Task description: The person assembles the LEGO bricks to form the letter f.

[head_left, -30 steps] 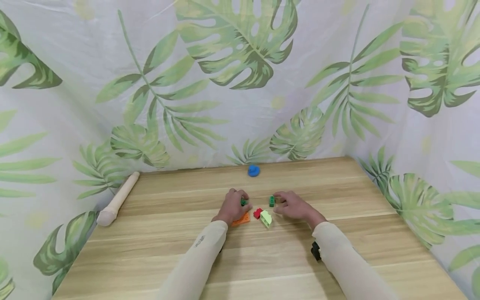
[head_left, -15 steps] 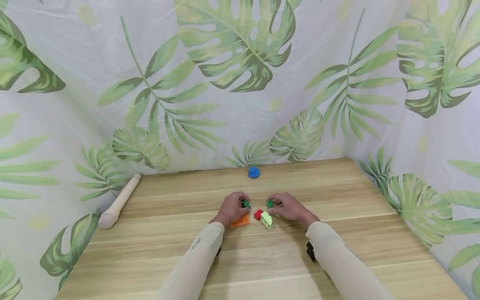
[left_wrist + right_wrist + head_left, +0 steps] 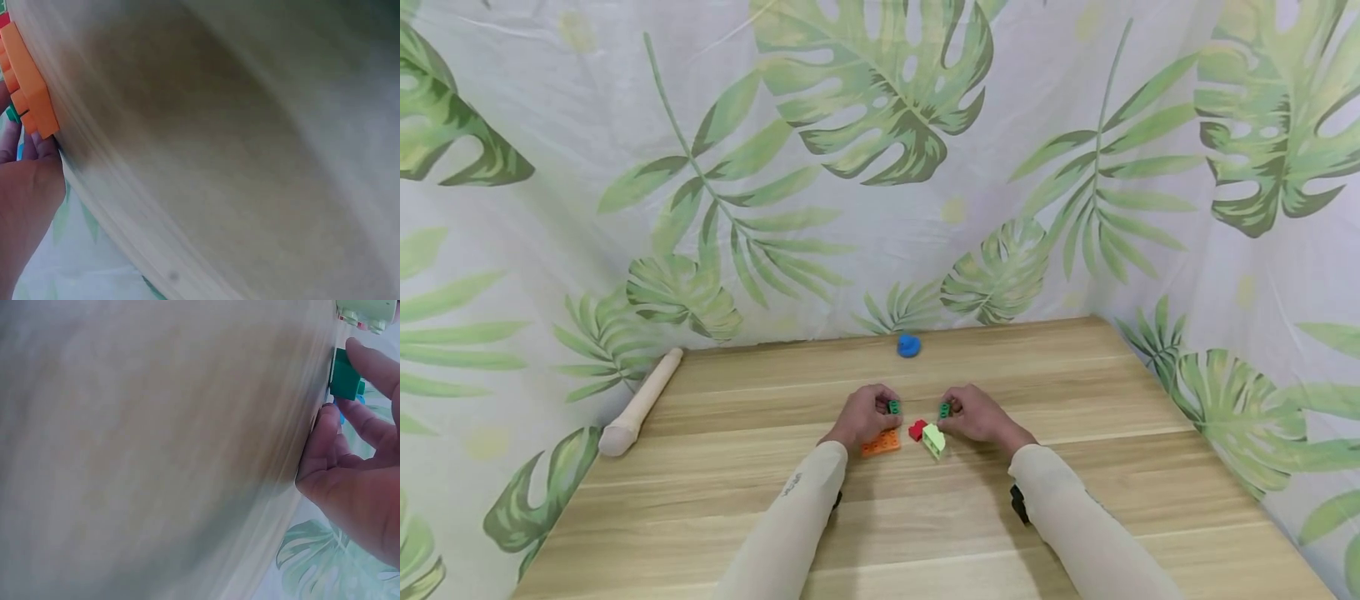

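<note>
My left hand (image 3: 862, 416) pinches a small green brick (image 3: 893, 407) between thumb and fingers, just behind an orange brick (image 3: 881, 443). Across from it, my right hand (image 3: 977, 414) pinches another green brick (image 3: 944, 410). Between the hands and a little nearer lie a red brick (image 3: 917, 429) and a pale green curved brick (image 3: 934, 440), side by side. In the right wrist view the thumb and a finger touch the green brick (image 3: 345, 375). The left wrist view shows the orange brick (image 3: 29, 80) partly covering the fingers of my left hand (image 3: 31, 187).
A blue duck-like toy (image 3: 908, 346) stands near the back edge of the wooden table (image 3: 925, 533). At the back left, a pale stick with a rounded end (image 3: 642, 402) lies along the table's edge. Leaf-patterned cloth (image 3: 880, 233) hangs behind the table.
My right hand has closed its thumb and fingers on the right green brick, which earlier stood at its fingertips. The left green brick has turned slightly and shows more clearly in the left hand's pinch.
</note>
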Available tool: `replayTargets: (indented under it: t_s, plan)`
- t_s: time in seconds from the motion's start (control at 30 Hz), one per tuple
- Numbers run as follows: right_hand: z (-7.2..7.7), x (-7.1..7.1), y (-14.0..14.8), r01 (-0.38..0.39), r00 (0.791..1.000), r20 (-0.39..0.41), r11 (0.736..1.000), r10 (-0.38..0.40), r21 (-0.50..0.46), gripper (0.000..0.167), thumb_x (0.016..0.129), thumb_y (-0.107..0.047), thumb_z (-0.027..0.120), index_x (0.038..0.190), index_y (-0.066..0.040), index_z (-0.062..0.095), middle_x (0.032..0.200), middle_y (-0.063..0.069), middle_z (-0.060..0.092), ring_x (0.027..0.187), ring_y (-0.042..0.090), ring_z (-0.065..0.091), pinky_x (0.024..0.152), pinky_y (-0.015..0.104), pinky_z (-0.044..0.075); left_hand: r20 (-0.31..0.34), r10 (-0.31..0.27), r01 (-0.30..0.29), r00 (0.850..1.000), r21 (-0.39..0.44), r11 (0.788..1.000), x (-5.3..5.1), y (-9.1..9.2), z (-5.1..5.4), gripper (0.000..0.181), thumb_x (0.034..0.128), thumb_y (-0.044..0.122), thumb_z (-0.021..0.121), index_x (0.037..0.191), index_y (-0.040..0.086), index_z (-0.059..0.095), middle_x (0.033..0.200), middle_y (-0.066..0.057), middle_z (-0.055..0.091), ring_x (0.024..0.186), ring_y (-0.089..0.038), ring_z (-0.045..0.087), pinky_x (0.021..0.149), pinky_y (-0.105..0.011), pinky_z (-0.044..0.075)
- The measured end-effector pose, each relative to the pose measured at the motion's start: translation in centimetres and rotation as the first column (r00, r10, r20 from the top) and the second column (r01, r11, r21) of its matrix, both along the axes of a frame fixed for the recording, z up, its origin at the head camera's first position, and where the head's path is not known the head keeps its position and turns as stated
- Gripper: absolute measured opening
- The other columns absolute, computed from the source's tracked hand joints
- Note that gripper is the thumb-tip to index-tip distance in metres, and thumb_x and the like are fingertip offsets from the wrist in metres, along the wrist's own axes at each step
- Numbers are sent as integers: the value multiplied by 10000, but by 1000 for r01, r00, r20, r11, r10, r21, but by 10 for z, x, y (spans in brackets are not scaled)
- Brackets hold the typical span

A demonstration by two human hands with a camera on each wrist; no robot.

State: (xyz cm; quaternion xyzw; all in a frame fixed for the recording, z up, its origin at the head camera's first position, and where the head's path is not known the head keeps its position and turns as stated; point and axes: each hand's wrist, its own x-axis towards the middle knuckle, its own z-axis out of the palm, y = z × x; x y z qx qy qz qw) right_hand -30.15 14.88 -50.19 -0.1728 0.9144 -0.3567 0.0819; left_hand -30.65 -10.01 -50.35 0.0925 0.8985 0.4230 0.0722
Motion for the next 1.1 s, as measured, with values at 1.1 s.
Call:
replayTargets:
  t_s: [1.1]
  plan:
    - [17, 0, -60, 7, 998, -60, 988, -17, -157, 309, 973, -110, 801, 1262, -21, 739, 1127, 110, 775, 1035, 245, 731, 931, 426, 620, 48, -18, 13, 999, 93, 996, -1, -6, -2, 312, 885, 58, 878, 1149, 68, 713, 1040, -58, 707, 919, -153, 594, 851, -269, 531]
